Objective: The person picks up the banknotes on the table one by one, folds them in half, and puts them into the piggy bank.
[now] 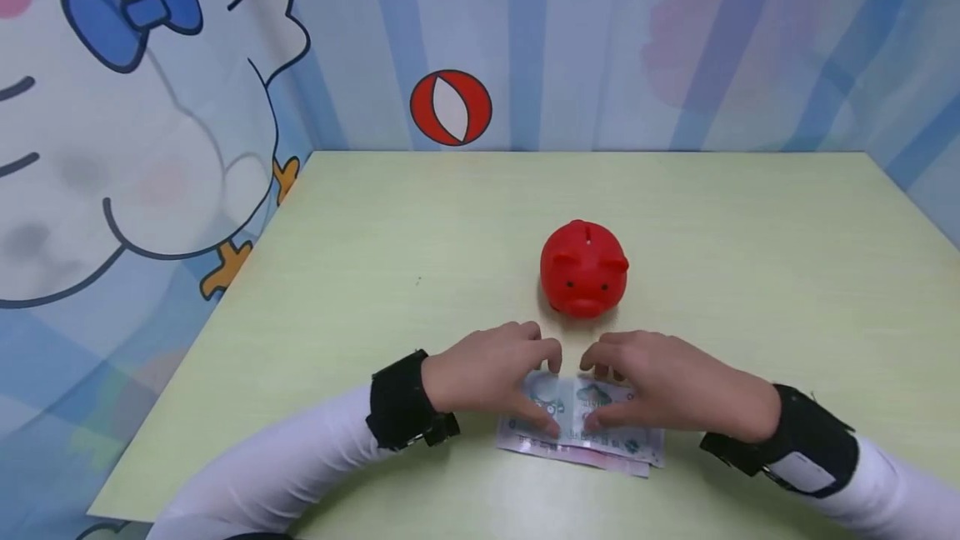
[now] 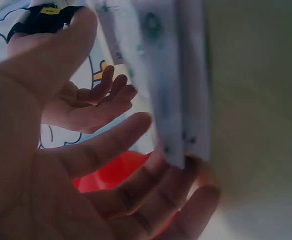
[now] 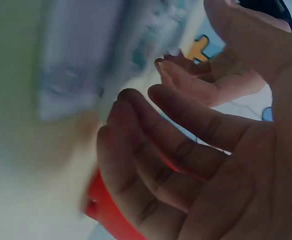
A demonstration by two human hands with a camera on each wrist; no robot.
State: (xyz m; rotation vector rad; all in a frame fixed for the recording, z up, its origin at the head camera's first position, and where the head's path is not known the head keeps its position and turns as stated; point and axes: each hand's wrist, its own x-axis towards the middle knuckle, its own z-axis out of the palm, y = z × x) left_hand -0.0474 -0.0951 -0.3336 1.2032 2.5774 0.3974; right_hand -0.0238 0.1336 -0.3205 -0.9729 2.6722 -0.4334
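Two paper banknotes lie overlapping on the table in the head view: a creased blue-green banknote (image 1: 633,444) on top, a pinkish banknote (image 1: 573,455) partly showing under its near edge. My left hand (image 1: 487,373) is over their left part, thumb above the paper, fingers bent toward the far edge. Opposite it, my right hand (image 1: 671,382) holds a similar pose over the right part. In the left wrist view, some left fingertips (image 2: 186,165) are at the paper's edge; contact is hard to tell. The right fingers (image 3: 126,150) are loosely bent, with nothing pinched.
A red piggy bank (image 1: 585,273) with a slot on top stands just beyond the hands, facing them. The pale yellow-green table (image 1: 375,257) meets a blue striped backdrop (image 1: 570,40) at the back and a cartoon-printed one at the left.
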